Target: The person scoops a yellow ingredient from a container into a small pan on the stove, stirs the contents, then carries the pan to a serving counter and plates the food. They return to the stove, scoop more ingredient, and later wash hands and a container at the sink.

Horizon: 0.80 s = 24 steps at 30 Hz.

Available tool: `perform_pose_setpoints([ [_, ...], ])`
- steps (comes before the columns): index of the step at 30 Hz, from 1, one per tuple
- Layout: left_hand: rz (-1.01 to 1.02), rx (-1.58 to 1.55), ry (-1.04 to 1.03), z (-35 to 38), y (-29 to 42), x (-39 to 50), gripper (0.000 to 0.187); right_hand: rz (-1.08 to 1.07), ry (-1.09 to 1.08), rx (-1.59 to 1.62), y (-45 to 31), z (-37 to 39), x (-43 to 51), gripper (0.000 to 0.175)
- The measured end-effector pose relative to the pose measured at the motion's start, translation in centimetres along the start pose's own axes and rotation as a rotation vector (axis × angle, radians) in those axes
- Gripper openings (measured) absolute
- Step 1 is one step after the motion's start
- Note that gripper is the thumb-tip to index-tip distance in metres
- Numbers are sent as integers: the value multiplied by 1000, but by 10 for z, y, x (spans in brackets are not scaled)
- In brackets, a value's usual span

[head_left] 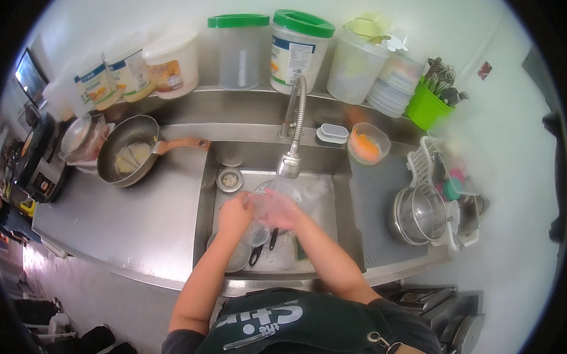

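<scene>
My left hand (235, 214) grips a clear plastic container (259, 204) over the stainless steel sink (345, 212). My right hand (281, 211) is up against its other side, blurred under running water; whether those fingers hold it is unclear. The water falls from the sprayer head of a flexible faucet (288, 165) just above. Below my hands are another clear container (256, 235) and black-handled utensils (256, 255). A bowl (237, 253) sits at the sink's near left, partly behind my left forearm. The drain strainer (229, 180) holds pale scraps.
Left of the sink lie a frying pan (129, 152) with residue and a rice cooker (41, 159). On the right are a tub with an orange sponge-like item (364, 146), a metal strainer (429, 213) and a dish rack (421, 160). Lidded plastic buckets (240, 52) line the back ledge.
</scene>
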<state>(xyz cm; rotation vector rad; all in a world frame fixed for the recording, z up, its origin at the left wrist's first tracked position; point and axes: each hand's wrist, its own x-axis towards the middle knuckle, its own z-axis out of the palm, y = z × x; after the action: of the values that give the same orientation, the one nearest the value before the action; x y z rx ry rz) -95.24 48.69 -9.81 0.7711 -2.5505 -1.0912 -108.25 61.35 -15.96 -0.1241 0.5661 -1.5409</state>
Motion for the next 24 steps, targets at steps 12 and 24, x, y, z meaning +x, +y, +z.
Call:
perform_pose_setpoints([
  [12, 11, -485, -266, 82, 32, 16, 29, -419, 756, -1167, -46, 66, -93, 48],
  [24, -9, -207, -14, -27, 10, 1, 20, 162, -188, 247, 13, -23, -31, 37],
])
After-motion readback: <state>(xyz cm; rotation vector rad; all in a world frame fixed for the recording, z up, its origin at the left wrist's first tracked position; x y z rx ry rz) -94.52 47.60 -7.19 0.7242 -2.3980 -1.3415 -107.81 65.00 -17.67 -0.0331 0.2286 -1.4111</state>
